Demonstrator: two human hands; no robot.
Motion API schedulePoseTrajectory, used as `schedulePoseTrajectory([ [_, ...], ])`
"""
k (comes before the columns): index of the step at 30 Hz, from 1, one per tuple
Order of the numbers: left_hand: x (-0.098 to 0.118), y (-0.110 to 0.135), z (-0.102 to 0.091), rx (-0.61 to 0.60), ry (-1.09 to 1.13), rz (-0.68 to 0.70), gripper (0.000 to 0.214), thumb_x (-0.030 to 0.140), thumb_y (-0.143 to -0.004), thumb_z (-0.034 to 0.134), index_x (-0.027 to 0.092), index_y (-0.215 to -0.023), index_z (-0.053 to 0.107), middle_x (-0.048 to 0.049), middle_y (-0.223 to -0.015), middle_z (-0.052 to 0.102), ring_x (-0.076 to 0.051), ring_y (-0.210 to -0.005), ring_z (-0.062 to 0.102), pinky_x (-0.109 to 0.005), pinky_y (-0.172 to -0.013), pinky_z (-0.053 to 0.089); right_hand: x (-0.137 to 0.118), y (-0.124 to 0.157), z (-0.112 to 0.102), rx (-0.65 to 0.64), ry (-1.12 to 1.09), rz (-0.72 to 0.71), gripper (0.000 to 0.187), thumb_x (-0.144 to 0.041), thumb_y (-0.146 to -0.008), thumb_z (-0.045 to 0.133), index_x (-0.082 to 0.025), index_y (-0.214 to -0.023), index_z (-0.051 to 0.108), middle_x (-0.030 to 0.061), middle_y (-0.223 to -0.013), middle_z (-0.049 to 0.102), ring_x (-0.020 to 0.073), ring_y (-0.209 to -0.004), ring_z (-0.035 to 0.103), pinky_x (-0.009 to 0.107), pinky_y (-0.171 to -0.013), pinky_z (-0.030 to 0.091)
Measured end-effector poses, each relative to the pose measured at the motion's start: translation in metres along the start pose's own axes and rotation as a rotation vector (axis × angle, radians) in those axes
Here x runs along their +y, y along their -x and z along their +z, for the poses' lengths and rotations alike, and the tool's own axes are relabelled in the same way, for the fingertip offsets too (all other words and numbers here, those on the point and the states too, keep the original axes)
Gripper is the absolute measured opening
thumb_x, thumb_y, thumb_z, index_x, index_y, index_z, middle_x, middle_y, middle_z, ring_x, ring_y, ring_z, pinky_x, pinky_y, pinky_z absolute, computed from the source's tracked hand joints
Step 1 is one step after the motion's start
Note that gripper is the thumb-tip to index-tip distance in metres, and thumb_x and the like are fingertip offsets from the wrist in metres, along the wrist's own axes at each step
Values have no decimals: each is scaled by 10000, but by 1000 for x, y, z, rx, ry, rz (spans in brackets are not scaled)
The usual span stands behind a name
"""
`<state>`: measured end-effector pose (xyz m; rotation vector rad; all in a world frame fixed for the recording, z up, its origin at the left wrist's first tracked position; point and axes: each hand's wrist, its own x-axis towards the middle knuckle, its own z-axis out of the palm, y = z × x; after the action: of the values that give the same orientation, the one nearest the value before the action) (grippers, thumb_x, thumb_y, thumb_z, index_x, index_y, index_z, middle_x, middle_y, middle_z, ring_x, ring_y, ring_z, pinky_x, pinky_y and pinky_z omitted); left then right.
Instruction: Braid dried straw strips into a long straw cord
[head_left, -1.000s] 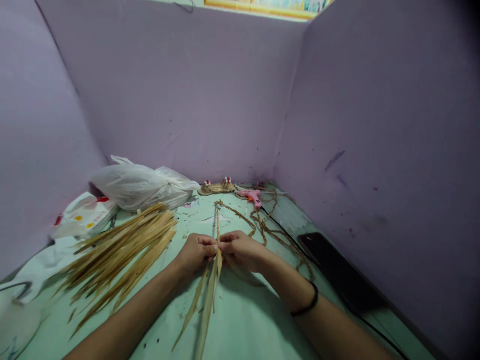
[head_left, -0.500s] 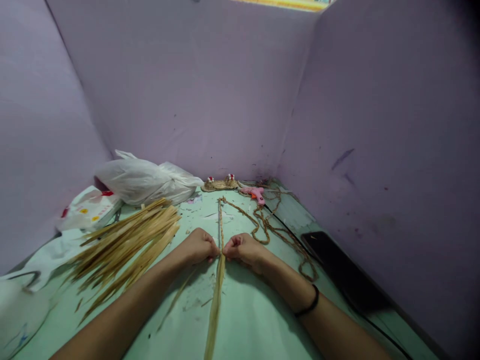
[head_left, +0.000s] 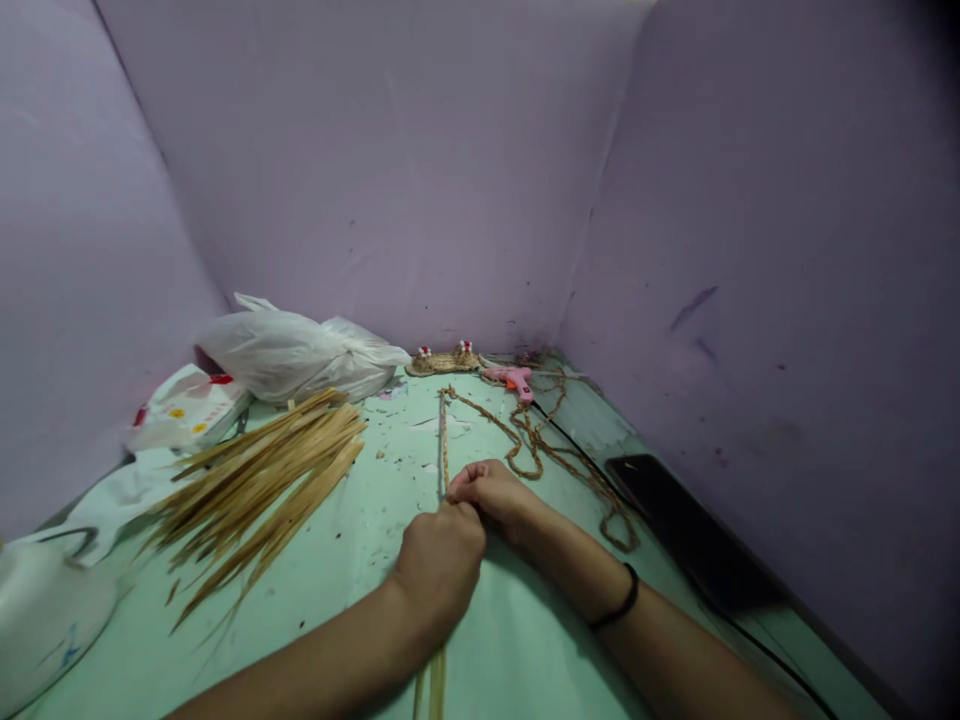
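Note:
A thin braided cord (head_left: 444,440) of tan dried fibre runs from a knot on the table toward me, ending at my hands. My right hand (head_left: 491,495) pinches the cord's near end between thumb and fingertips. Just in front of it, my left hand (head_left: 441,555) is closed, its knuckles up, over the loose strips; its fingertips are hidden. Flat dried-leaf strips (head_left: 430,690) come out below my left wrist toward the bottom edge. From the knot, a longer rope (head_left: 517,440) winds off to the right.
A fan of dried strips (head_left: 270,490) lies to the left, near a white plastic bag (head_left: 300,355) and a printed box (head_left: 195,410). A pink glue gun (head_left: 517,382), woven slippers (head_left: 444,363) and a black phone-like slab (head_left: 690,530) lie behind and right, near purple walls.
My left hand has moved right and nearer to me, crossing over the strips in front of my right hand. The right hand stays at the braid's end. The view has shifted slightly.

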<state>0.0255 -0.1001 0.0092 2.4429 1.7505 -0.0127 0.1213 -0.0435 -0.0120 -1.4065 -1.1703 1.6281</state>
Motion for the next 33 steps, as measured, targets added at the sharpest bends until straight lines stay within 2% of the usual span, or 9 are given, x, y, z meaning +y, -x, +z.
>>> schedulePoseTrajectory([
  [4,-21,-13,-13,105,247,14,256,292,-726,453,114,-692,634,-134,-652,609,-232,-635,575,-291,-566,367,-2,1,-2,-39,-33,21,70,-53,-493,531,-122,-506,532,-63,-341,439,31,-322,321,172,-346,203],
  [7,-42,-27,-28,151,642,-188,181,245,-697,466,127,-669,601,-59,-604,590,-128,-476,502,-233,-469,333,-4,3,-5,-111,-71,43,42,-81,-516,535,-121,-528,534,-52,-368,478,19,-288,284,177,-323,141],
  [10,-53,-36,-30,-138,1142,-409,203,148,-642,486,116,-830,558,-24,-643,602,-50,-328,366,-189,-345,249,-6,5,-7,-164,-102,50,41,-109,-535,560,-119,-573,547,-32,-435,544,17,-303,328,165,-328,163],
  [12,-54,-39,-25,-347,1360,-386,149,132,-629,509,89,-766,547,-40,-639,601,-31,-324,366,-166,-319,244,-7,5,-9,-198,-110,25,68,-118,-531,587,-114,-591,555,-20,-455,561,27,-339,388,156,-349,211],
  [14,-53,-39,-18,-454,1462,-338,75,133,-622,534,77,-671,537,-48,-599,587,-32,-347,415,-148,-324,286,-6,4,-11,-209,-96,-2,96,-125,-523,609,-111,-603,559,-14,-463,565,36,-372,426,154,-371,243],
  [17,-51,-40,-11,-458,1469,-348,49,108,-599,542,75,-635,541,-16,-499,539,-52,-353,452,-149,-334,336,-3,-1,-15,-192,-24,-53,132,-103,-506,614,-115,-625,560,-21,-482,567,40,-397,438,159,-403,279],
  [22,-48,-41,-5,-275,1317,-348,43,109,-561,505,95,-521,503,-6,-402,495,-87,-308,436,-190,-295,337,2,-7,-15,-130,158,-208,147,-41,-501,575,-127,-613,537,-38,-482,549,58,-448,465,173,-458,337],
  [25,-47,-40,-3,-240,1218,-327,93,147,-576,483,125,-487,469,3,-353,470,-92,-274,403,-201,-286,321,1,-6,-14,-86,254,-257,126,-39,-510,570,-126,-597,542,-42,-466,535,55,-439,443,168,-438,325],
  [33,-48,-41,-5,-229,1119,-130,25,146,-549,487,126,-546,502,36,-353,446,-47,-259,310,-178,-296,213,-6,1,-20,-183,57,-137,107,-91,-502,591,-109,-607,576,-12,-505,592,62,-453,480,174,-452,332],
])
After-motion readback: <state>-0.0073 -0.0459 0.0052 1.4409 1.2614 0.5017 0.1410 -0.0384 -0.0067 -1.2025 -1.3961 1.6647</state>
